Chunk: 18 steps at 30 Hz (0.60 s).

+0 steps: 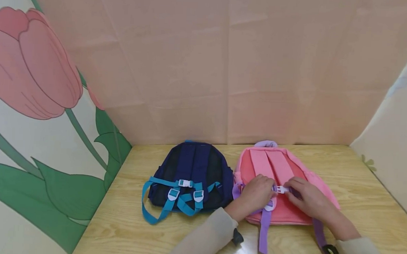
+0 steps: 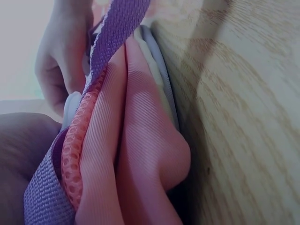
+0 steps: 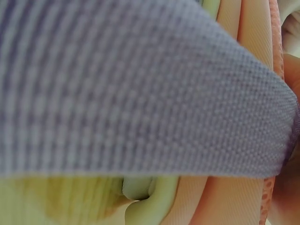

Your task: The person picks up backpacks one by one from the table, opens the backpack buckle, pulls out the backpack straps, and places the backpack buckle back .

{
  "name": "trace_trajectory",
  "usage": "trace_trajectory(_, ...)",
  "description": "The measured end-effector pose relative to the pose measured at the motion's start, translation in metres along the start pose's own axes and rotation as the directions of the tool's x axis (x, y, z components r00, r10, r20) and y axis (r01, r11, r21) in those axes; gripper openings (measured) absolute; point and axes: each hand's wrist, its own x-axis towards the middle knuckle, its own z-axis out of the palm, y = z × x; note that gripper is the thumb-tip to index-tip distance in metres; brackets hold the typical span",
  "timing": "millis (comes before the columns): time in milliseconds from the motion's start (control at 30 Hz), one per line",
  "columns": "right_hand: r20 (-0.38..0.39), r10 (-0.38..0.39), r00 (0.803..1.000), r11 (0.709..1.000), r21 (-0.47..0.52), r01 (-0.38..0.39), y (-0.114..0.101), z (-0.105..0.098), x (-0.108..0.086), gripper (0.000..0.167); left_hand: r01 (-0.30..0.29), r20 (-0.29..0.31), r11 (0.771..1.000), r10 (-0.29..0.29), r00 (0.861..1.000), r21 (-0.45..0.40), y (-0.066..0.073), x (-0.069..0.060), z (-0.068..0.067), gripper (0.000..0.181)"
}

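Observation:
A pink backpack [image 1: 298, 214] lies on the table with its strap side up. Over its back panel is a small white side-release buckle [image 1: 280, 189] on purple webbing. My left hand [image 1: 260, 190] pinches the buckle's left end, and my right hand [image 1: 307, 198] pinches its right end. Fingers hide much of both ends, so I cannot tell whether the halves are fully locked. Below the left hand hangs a purple strap [image 1: 264, 232] from a white adjuster [image 1: 270, 205]. In the right wrist view, a purple strap [image 3: 140, 93] covers most of the picture.
Left of the pink bag lies a navy backpack [image 1: 193, 160] with blue straps; its white buckle [image 1: 185, 183] is fastened. Both bags rest on a wood-grain table [image 1: 117, 221]. A pinkish-brown backdrop [image 1: 179, 65] stands behind, with a tulip-print panel [image 1: 39, 66] at left.

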Motion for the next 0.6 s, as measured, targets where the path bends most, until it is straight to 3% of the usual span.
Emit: trace_trajectory(600,0.052,0.032,0.998,0.999,-0.013,-0.031,0.0031,-0.0020,-0.0028,0.029,-0.017,0.029,1.000,0.018,0.999,-0.020,-0.0035,0.0022,0.0012,0.017)
